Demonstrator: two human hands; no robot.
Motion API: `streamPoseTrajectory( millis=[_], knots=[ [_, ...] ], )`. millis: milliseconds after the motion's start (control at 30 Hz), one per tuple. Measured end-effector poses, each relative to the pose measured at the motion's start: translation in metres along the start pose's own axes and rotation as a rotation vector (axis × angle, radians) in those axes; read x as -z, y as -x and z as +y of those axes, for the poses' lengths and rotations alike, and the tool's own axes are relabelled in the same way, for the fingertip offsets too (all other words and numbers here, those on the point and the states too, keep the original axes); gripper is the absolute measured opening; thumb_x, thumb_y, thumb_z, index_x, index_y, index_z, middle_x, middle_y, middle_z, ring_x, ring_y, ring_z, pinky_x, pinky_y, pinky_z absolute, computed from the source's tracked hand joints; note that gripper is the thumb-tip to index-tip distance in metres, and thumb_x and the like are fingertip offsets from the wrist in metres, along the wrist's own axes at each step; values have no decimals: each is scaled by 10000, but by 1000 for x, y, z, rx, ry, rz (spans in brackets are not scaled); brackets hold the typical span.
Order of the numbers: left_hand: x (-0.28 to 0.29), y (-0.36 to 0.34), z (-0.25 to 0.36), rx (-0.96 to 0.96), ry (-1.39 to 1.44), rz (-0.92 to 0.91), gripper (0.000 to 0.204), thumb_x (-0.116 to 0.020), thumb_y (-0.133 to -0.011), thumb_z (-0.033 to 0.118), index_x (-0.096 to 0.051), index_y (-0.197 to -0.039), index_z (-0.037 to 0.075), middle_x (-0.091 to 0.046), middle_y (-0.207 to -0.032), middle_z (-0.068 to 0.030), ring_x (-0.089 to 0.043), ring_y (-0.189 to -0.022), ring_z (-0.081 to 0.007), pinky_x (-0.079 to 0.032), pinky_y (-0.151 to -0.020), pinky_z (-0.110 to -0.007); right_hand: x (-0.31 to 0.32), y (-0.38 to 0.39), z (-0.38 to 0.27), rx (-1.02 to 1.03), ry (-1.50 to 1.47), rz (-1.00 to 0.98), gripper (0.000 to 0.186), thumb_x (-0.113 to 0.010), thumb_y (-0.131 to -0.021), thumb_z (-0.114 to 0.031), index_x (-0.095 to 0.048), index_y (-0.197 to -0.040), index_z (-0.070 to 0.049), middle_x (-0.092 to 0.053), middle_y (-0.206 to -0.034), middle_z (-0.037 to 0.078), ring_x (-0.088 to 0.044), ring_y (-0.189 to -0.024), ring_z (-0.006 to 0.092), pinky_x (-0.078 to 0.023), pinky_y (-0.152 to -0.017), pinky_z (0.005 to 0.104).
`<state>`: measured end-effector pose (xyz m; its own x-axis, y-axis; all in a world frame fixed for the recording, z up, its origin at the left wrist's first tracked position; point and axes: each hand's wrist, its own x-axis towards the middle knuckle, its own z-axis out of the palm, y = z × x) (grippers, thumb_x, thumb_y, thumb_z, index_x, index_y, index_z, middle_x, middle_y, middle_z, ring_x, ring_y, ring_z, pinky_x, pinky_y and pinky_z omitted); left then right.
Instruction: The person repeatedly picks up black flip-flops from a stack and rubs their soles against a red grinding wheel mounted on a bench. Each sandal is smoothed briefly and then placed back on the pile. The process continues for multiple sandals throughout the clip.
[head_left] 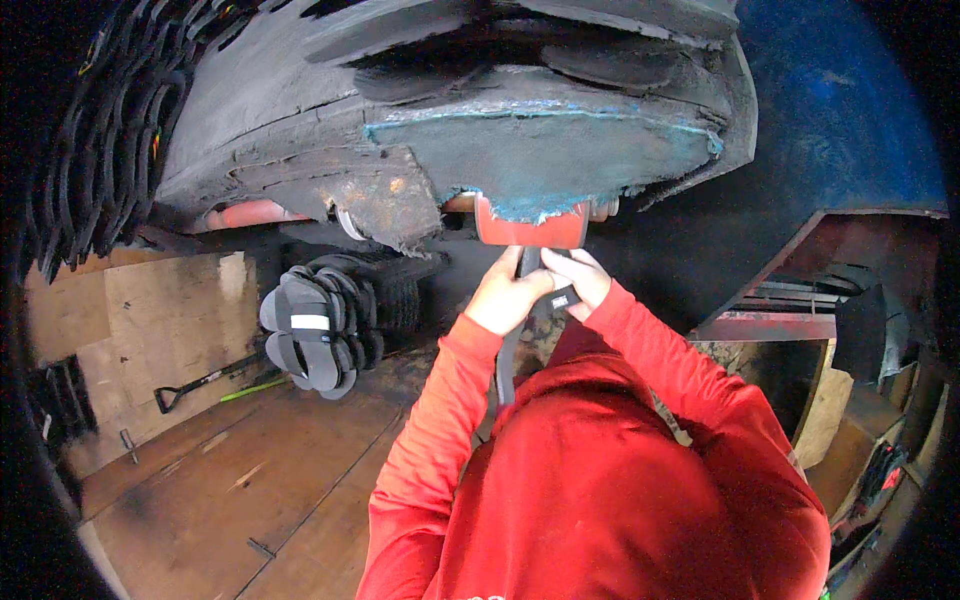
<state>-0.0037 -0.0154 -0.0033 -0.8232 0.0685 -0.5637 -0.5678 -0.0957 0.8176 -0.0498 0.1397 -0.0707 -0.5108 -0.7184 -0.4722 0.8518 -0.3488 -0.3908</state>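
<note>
Both of my hands grip a dark grey sandal, seen edge-on, with its sole [506,368] curving down toward my body. A small pale mark shows on its black strap [564,299]. My left hand [506,292] is closed around the sandal's left side. Closed on the other side is my right hand [584,277], close to the strap. The upper end of the sandal is at the lower edge of a red sanding wheel [530,233]; whether they touch is hard to tell. A ragged, dusty teal cloth flap [540,160] hangs over the wheel.
Dark sandals [570,65] lie on the dusty grey machine top [260,110]. More hang in rows [120,150] at the far left. A bundle of grey sandals [315,330] is left of my arms, above a brown board floor [240,480]. A blue panel [850,110] stands at right.
</note>
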Motion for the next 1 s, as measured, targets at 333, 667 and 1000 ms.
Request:
streamPoseTrajectory(
  millis=[333, 667, 1000],
  knots=[
    [-11, 52, -51, -473, 120, 67, 875, -622, -805, -4, -216, -1580, 6, -415, -1521, -168, -431, -1382, -232, -382, -1105, -348, -29, 34, -8, 109, 677, -26, 682, -723, -917, -119, -379, -1501, -48, -635, -1080, 28, -629, -898, 84, -540, -774, 273],
    [1, 64, -61, -461, 124, 193, 821, -854, -793, 219, -441, -1461, -20, -595, -1355, -162, -582, -1208, -198, -481, -994, -337, -40, 55, 42, 824, 1694, 77, 1221, -901, -643, -366, -187, -1564, -1, -260, -1541, 337, -387, -1367, 512, -391, -1113, 521],
    [-6, 45, -5, -503, -721, 520, 331, -723, -908, 226, -691, -1144, -5, -748, -1003, -159, -744, -905, -277, -567, -805, -346, -38, 31, 58, 911, 1652, 294, 844, -821, -692, -268, -446, -1405, -19, -416, -1385, 354, -489, -1226, 521, -456, -1024, 533]
  ],
)
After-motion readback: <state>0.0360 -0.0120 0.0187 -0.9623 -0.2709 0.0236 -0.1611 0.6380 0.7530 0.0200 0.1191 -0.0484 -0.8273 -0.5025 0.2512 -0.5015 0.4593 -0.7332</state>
